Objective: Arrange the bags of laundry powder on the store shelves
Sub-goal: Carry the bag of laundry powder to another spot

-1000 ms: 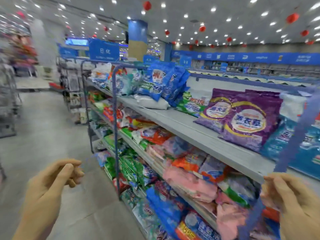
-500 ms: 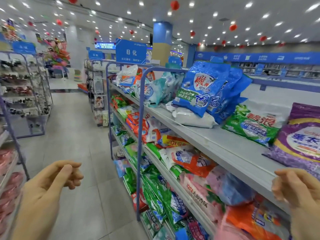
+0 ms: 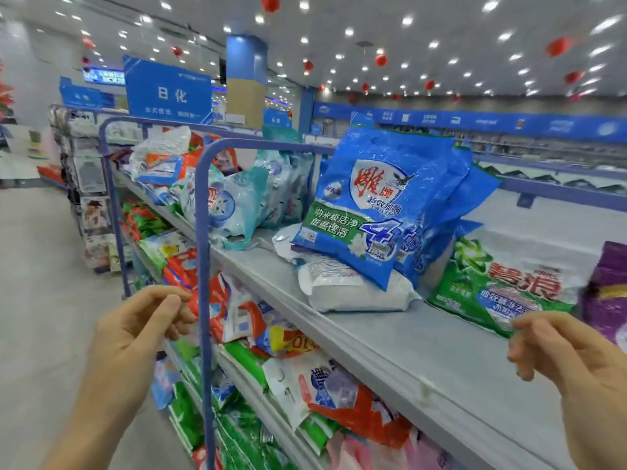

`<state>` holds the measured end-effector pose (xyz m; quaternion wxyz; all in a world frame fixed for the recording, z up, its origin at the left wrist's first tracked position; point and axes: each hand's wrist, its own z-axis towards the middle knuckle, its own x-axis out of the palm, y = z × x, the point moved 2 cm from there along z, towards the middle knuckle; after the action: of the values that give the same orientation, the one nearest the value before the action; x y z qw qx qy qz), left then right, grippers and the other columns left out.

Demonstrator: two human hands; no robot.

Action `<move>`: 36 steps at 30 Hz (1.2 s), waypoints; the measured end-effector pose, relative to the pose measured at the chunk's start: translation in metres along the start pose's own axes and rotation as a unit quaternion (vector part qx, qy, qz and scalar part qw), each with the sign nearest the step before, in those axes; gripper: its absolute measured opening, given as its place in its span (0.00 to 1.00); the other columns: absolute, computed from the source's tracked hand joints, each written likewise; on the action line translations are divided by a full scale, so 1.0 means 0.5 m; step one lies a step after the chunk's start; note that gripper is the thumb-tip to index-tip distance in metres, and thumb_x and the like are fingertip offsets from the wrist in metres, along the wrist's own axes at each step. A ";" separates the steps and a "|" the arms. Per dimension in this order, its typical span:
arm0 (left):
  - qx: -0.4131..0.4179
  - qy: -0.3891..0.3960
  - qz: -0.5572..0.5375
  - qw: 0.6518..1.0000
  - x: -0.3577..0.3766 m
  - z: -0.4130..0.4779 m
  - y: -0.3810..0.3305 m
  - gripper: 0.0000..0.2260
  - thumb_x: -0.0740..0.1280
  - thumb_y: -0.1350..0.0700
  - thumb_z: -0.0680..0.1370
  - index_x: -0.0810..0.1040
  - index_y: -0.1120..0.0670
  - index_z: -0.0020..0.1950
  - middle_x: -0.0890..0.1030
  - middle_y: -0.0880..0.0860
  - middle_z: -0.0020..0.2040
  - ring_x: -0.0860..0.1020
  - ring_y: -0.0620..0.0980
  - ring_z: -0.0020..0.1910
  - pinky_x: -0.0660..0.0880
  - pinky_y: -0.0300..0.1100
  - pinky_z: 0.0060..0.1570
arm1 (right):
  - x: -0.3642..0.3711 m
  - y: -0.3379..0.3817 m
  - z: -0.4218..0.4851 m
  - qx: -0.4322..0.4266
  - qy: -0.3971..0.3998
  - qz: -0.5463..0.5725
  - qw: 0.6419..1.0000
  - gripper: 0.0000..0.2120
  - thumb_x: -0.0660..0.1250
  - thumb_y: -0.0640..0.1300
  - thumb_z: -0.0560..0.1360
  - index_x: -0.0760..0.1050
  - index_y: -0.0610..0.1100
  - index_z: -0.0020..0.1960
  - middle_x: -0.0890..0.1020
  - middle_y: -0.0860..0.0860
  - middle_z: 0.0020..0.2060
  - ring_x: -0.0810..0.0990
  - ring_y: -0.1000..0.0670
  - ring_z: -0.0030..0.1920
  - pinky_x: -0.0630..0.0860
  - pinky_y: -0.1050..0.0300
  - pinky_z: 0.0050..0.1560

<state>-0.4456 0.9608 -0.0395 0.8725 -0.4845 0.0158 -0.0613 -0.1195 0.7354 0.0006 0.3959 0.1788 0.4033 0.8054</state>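
Top shelf runs from near right to far left. Mid-shelf: flat bag lies on shelf, leaning bag propped on it, more bags behind that one (count unclear). Right of them reclining bag, then edge bag at view's right border. Tube frame stands at shelf front; heap of bags behind it, left. Lower shelves' bags under top shelf. Left hand just left of tube frame; right hand before top shelf, near reclining bag. Aisle floor left. Hanging sign, pillar behind.
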 end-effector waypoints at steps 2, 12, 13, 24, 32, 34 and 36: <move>0.009 0.036 -0.012 0.999 0.041 0.068 0.028 0.08 0.63 0.50 0.74 0.82 0.45 0.43 0.83 0.49 0.36 0.79 0.42 0.33 0.76 0.30 0.35 | 0.026 -0.004 0.015 -0.003 -0.006 -0.032 0.999 0.11 0.61 0.49 0.71 0.81 0.49 0.42 0.79 0.47 0.27 0.73 0.52 0.25 0.73 0.65 0.27; 0.028 0.345 0.035 0.938 0.252 0.430 0.171 0.08 0.70 0.66 0.74 0.78 0.53 0.47 0.81 0.54 0.44 0.78 0.45 0.42 0.74 0.29 0.42 | 0.309 -0.026 0.140 -0.029 -0.001 -0.306 0.952 0.02 0.66 0.50 0.73 0.77 0.56 0.45 0.82 0.59 0.41 0.79 0.60 0.44 0.74 0.66 0.44; 0.030 0.374 0.046 0.926 0.274 0.453 0.186 0.07 0.70 0.66 0.74 0.77 0.55 0.48 0.81 0.56 0.45 0.78 0.47 0.42 0.75 0.31 0.43 | 0.343 -0.029 0.158 -0.043 -0.008 -0.360 0.932 0.04 0.67 0.50 0.74 0.76 0.56 0.49 0.80 0.60 0.43 0.77 0.60 0.47 0.72 0.64 0.47; -0.222 0.435 0.019 0.872 0.495 0.588 0.287 0.34 0.66 0.38 0.74 0.65 0.63 0.67 0.78 0.67 0.54 0.81 0.53 0.25 0.75 0.40 0.21 | 0.484 -0.116 0.309 0.024 -0.074 -0.623 0.778 0.40 0.61 0.70 0.68 0.54 0.57 0.75 0.51 0.47 0.77 0.48 0.45 0.76 0.49 0.38 0.73; -0.149 0.357 -0.058 0.921 0.525 0.607 0.284 0.19 0.72 0.63 0.72 0.71 0.61 0.60 0.79 0.63 0.57 0.78 0.63 0.54 0.75 0.59 0.54 | 0.484 -0.132 0.312 0.028 -0.102 -0.647 0.755 0.40 0.51 0.74 0.68 0.49 0.59 0.76 0.50 0.49 0.77 0.49 0.46 0.77 0.49 0.39 0.73; -0.106 0.326 -0.111 0.933 0.501 0.623 0.257 0.18 0.70 0.65 0.73 0.70 0.57 0.61 0.79 0.59 0.56 0.79 0.59 0.53 0.76 0.58 0.55 | 0.484 -0.134 0.313 0.030 -0.103 -0.651 0.751 0.40 0.51 0.74 0.68 0.50 0.59 0.76 0.51 0.49 0.77 0.49 0.47 0.77 0.49 0.39 0.73; -0.067 0.299 -0.186 0.934 0.463 0.642 0.219 0.18 0.69 0.64 0.75 0.67 0.49 0.59 0.80 0.49 0.50 0.82 0.47 0.45 0.81 0.49 0.44 | 0.485 -0.139 0.313 0.033 -0.101 -0.667 0.738 0.40 0.51 0.74 0.68 0.50 0.58 0.76 0.52 0.50 0.77 0.49 0.47 0.77 0.49 0.40 0.73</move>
<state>-0.1779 1.2604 0.0453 0.7659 -0.4956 0.1893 -0.3632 -0.1414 1.0295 0.0337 0.8638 -0.0428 0.4031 0.2993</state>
